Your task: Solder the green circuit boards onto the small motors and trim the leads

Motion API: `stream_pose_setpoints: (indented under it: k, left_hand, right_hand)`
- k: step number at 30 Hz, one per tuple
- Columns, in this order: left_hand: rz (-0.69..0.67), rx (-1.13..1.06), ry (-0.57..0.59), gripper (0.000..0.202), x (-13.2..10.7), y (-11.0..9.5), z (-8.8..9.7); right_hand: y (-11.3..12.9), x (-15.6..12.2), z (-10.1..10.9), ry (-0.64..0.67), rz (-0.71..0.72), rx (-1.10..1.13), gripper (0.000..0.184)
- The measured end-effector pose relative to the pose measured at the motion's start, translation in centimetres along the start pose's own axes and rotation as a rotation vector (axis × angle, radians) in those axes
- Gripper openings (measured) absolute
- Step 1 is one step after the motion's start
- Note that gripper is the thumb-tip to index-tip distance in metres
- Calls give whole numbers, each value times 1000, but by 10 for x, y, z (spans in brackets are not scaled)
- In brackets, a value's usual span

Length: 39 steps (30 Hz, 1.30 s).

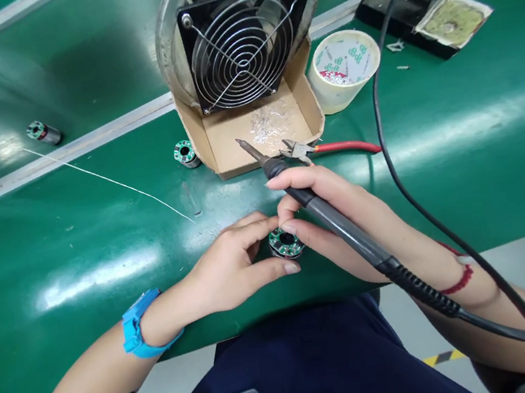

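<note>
A small round motor with a green circuit board point(286, 244) on top stands on the green mat near the front edge. My left hand point(238, 262) is closed around its left side, thumb in front and fingers behind. My right hand point(326, 212) holds a soldering iron point(343, 223) across the palm, its tip pointing up and away over a cardboard tray. The right thumb and a finger also touch the motor's rim on the right. Red-handled cutters point(335, 147) lie just beyond the right hand, their jaws against the tray's edge.
A fan with a wire guard point(242, 51) stands in the cardboard tray point(229, 151), which holds wire clippings. A tape roll point(346, 70) and a soldering iron stand with sponge point(455, 20) are right. Other motors point(185, 154) stand left. The iron's cable point(384, 134) loops right. White wire point(112, 182) lies left.
</note>
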<state>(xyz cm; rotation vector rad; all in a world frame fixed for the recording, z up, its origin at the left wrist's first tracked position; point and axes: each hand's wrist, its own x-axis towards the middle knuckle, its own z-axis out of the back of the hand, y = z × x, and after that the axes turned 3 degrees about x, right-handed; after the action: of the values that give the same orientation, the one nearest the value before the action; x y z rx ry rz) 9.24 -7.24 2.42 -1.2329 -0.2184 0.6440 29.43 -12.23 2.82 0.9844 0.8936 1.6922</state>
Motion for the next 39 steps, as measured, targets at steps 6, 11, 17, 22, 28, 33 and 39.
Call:
stream_pose_setpoints:
  k: [6,11,17,22,28,33,39]
  left_hand:
    - [-34,49,-46,47,1,4,0]
    - [-73,52,-55,45,0,6,1]
    - [-91,92,-64,45,3,7,5]
    - [-20,366,-187,35,3,5,4]
    - [-212,989,-474,13,5,17,-3]
    - [-332,1146,-657,18,6,28,-11]
    - [27,540,-446,57,8,32,-10]
  right_hand:
    - [-5,-4,-6,-32,29,-46,41]
    - [-11,-7,-9,-11,41,-86,40]
    - [-8,-4,-11,-107,33,-43,45]
    - [-1,-6,-22,-317,-18,-34,49]
    - [3,-12,-42,-240,-133,-49,44]
    - [6,-11,-59,-346,-245,47,46]
    - [-11,2,-43,-170,-62,-448,36]
